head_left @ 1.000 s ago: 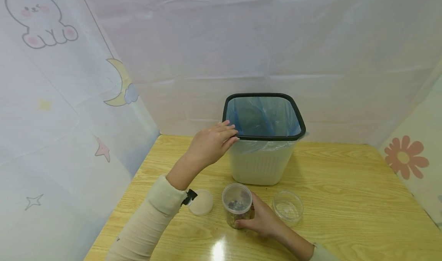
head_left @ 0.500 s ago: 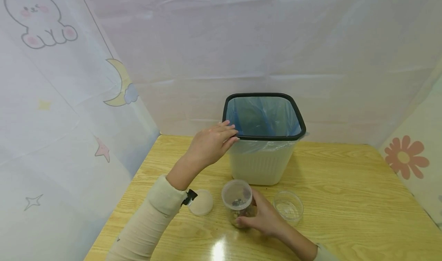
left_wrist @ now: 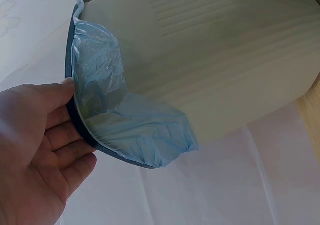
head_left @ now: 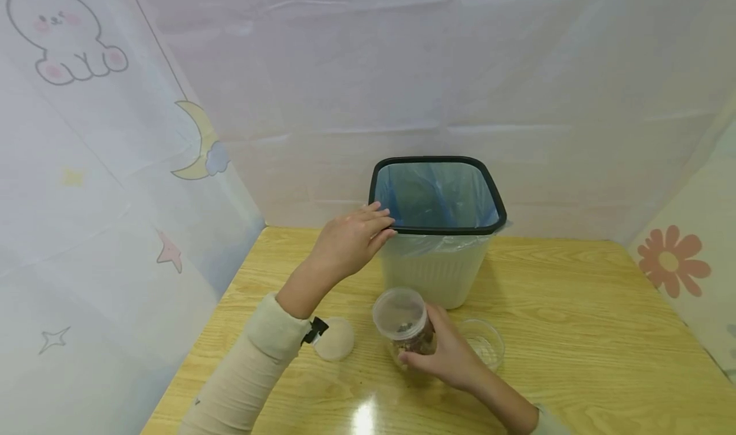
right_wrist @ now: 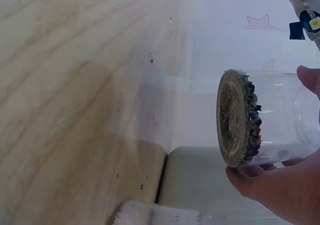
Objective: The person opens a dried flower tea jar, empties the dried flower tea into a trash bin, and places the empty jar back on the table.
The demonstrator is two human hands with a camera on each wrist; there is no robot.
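Note:
A white trash bin (head_left: 437, 266) with a black rim (head_left: 443, 231) and a thin bluish liner (head_left: 425, 192) stands on the table. At its near left corner my left hand (head_left: 351, 237) grips the rim; in the left wrist view the thumb lies on one side of it and the fingers on the other. My right hand (head_left: 451, 355) holds a clear plastic jar (right_wrist: 280, 117), mouth up, in front of the bin. Dark, dried-looking bits (right_wrist: 251, 122) cover the jar's bottom. The right wrist view shows the jar's underside raised off the table.
A whitish round lid (head_left: 335, 339) lies left of the jar, beside my left sleeve. Partly behind my right hand is a clear, shallow round dish or lid (head_left: 493, 345). Small dark specks dot the wooden table (head_left: 575, 333). Printed sheets (head_left: 517, 71) hang close behind and on both sides.
My right hand has raised the jar and moved it slightly right, toward the bin. The left hand keeps its place on the rim.

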